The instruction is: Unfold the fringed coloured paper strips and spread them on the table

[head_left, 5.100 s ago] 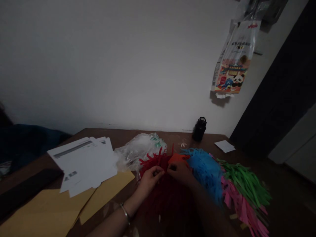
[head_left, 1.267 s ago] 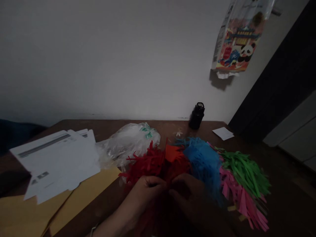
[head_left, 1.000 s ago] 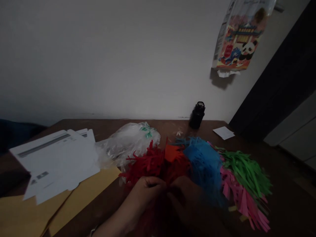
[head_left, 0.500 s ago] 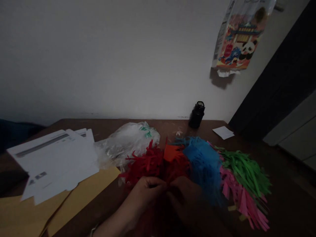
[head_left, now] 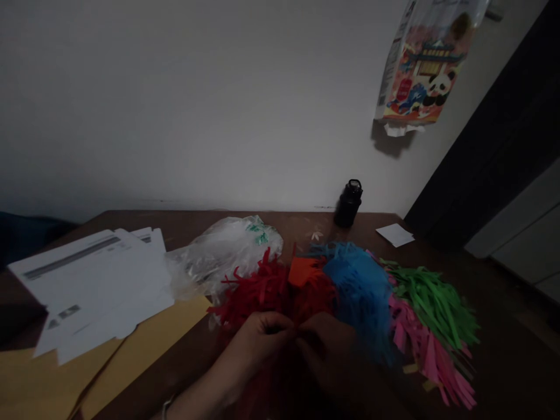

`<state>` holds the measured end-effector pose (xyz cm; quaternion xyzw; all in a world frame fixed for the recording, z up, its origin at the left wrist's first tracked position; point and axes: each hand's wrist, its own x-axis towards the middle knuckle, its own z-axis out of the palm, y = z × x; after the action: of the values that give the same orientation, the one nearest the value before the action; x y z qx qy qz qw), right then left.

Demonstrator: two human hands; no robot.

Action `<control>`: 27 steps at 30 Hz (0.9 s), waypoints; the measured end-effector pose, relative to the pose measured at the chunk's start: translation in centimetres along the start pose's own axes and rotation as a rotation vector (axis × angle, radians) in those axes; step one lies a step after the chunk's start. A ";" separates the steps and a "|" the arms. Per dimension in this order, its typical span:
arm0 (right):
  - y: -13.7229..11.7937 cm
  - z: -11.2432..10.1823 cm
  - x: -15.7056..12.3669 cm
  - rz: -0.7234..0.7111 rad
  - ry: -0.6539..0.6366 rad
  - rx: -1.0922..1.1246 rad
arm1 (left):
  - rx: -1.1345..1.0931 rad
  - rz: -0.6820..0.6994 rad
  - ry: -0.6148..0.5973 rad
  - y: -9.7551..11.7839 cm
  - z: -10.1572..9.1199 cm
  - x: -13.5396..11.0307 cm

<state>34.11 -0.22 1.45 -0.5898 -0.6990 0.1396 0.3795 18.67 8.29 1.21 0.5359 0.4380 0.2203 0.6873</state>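
Note:
Red fringed tissue paper [head_left: 258,291] lies bunched at the front middle of the table, with an orange piece [head_left: 303,272] at its top. My left hand [head_left: 265,335] pinches the red fringe, thumb and fingers closed. Close beside it, almost touching fingertips, my right hand [head_left: 328,344] pinches the same red paper; it is in deep shadow. Blue fringed paper [head_left: 359,286] spreads just beyond my right hand. Farther right lie green fringed paper [head_left: 440,303] and pink fringed paper [head_left: 424,350]. The exact spot between my fingertips is too dark to make out.
On the brown table, white printed sheets [head_left: 105,286] overlap yellow envelopes [head_left: 144,338] at left. A clear plastic bag [head_left: 219,251] lies behind the red paper. A black bottle [head_left: 349,204] stands near the wall, left of a white paper slip [head_left: 395,234]. A panda-printed bag [head_left: 429,70] hangs above.
Both hands keep their pinch on the red paper and have barely moved. The view has shifted very slightly.

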 end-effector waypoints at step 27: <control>-0.5 -1.1 1.6 0.475 -0.094 0.519 | -0.116 0.058 -0.073 -0.7 0.2 -0.2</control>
<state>34.54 0.90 3.10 -0.6127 -0.5003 0.4238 0.4412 18.63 7.83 0.62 0.5153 0.3836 0.2452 0.7261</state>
